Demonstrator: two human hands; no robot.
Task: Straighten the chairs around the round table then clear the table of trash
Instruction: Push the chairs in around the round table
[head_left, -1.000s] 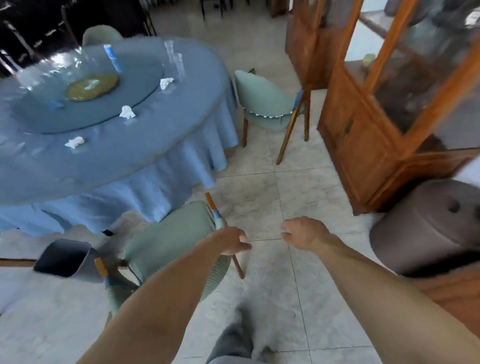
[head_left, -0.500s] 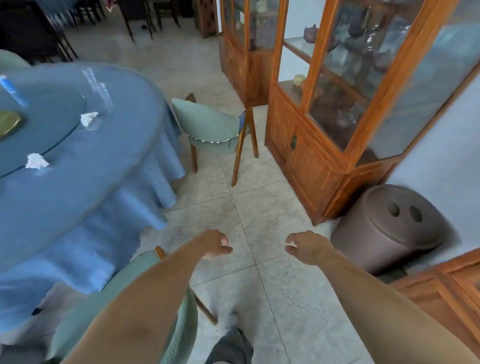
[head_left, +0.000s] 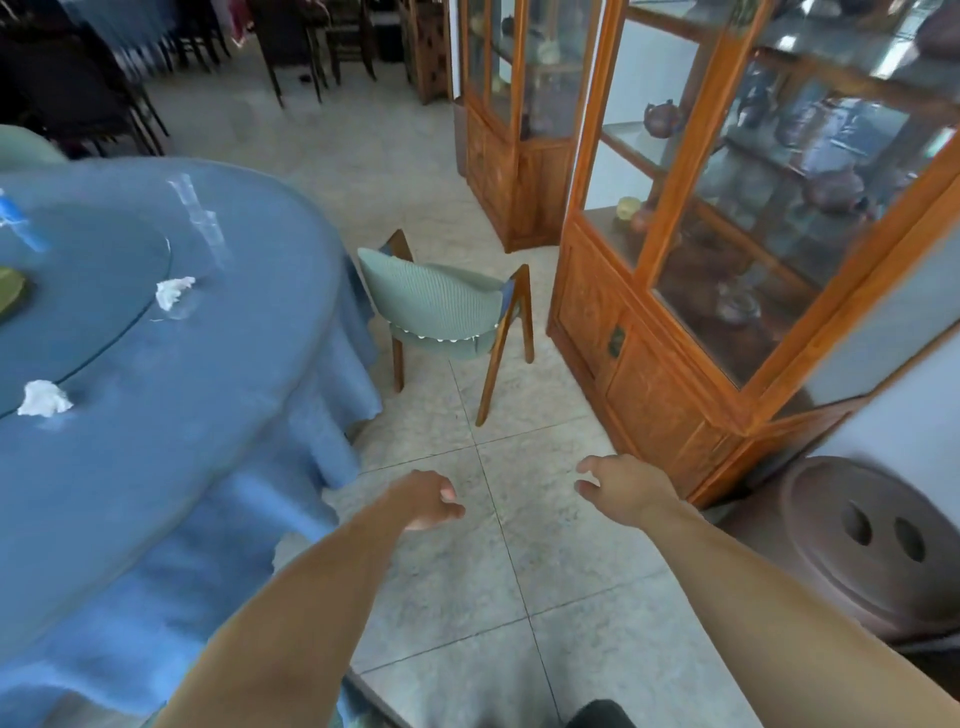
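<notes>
From my head camera, both my hands hang over the pale tiled floor (head_left: 519, 597), holding nothing: my left hand (head_left: 426, 501) and my right hand (head_left: 618, 483) have loosely curled fingers. At twelve o'clock stands a green upholstered chair with wooden legs (head_left: 441, 306), angled, beside the round table's blue cloth (head_left: 208, 415). At ten o'clock two crumpled white tissues (head_left: 44, 399) lie there; the table's left side is cut off. A glass-fronted wooden cabinet (head_left: 675, 312) stands at two o'clock.

Bare forearms, no sleeves, dark shoe (head_left: 597, 716)
</notes>
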